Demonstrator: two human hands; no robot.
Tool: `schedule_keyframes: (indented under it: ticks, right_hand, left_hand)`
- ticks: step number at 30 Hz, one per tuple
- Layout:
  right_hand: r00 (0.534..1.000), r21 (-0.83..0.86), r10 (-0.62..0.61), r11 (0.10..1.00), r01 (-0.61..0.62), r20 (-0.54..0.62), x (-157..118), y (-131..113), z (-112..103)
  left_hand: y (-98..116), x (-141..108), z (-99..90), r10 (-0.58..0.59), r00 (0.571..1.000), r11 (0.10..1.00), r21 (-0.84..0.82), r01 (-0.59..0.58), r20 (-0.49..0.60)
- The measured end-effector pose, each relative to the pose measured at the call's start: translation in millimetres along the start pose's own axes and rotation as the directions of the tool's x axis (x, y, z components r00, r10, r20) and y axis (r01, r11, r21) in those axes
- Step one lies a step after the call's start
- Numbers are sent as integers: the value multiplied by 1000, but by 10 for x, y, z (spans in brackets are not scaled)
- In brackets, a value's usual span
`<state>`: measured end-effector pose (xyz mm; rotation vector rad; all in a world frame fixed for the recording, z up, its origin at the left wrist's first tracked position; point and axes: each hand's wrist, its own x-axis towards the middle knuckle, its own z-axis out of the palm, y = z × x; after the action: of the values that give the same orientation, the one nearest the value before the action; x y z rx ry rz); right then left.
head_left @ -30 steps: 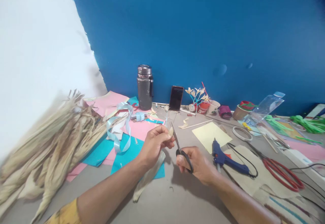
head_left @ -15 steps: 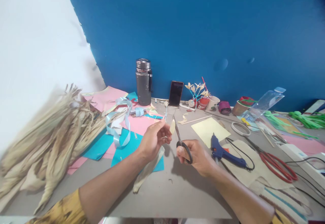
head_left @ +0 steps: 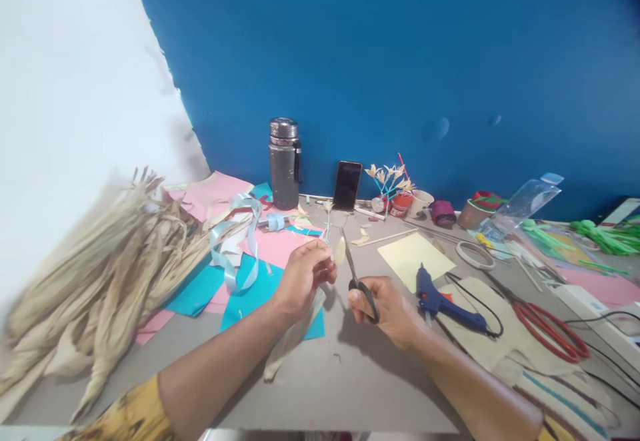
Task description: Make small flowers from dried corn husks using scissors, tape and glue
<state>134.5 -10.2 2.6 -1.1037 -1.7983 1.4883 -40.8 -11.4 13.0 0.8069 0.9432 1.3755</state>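
Observation:
Between the thumb and fingers of my left hand (head_left: 304, 278) is a small pale corn husk piece (head_left: 341, 252), cut like a petal. My right hand (head_left: 385, 308) grips black-handled scissors (head_left: 352, 264), their blades pointing up and away, just right of the husk piece. Behind my left fingertips rises a thin light-blue stem with a pale husk flower (head_left: 328, 206); whether that hand also holds it I cannot tell. A longer husk strip (head_left: 290, 349) lies on the table, partly under my left forearm.
Dried corn husks (head_left: 95, 294) are heaped at left beside blue ribbon (head_left: 216, 244) and coloured paper. A flask (head_left: 285, 168), phone (head_left: 347, 186) and husk flowers (head_left: 390, 178) stand by the wall. At right lie a glue gun (head_left: 445, 304), red-handled scissors (head_left: 550, 331) and cables.
My left fingers have shifted slightly and closed in more around the husk piece. The right hand and scissors stay almost where they were.

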Motion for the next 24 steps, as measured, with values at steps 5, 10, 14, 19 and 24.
schedule_keyframes:
  ticks: [5, 10, 14, 19, 24]
  right_hand:
    - [1000, -19, 5, 1000, -5, -6, 1, 11, 3]
    - [999, -30, 32, 999, -33, -8, -13, -26, 8]
    - [999, -44, 52, 998, -52, -10, -14, -68, 16]
    - [999, -44, 38, 998, -38, -6, -11, -57, 18]
    - [999, -48, 33, 998, -34, -17, -3, 9, 5]
  left_hand:
    - [-9, -13, 10, 9, 998, 999, 41, -12, 55]
    - [-23, -6, -1, 62, 994, 992, 107, -72, 92]
    - [-41, 15, -35, 71, 996, 988, 131, -76, 47]
    - [-27, 9, -28, 80, 996, 988, 131, -84, 39]
    - [21, -17, 12, 48, 995, 997, 61, -53, 85]
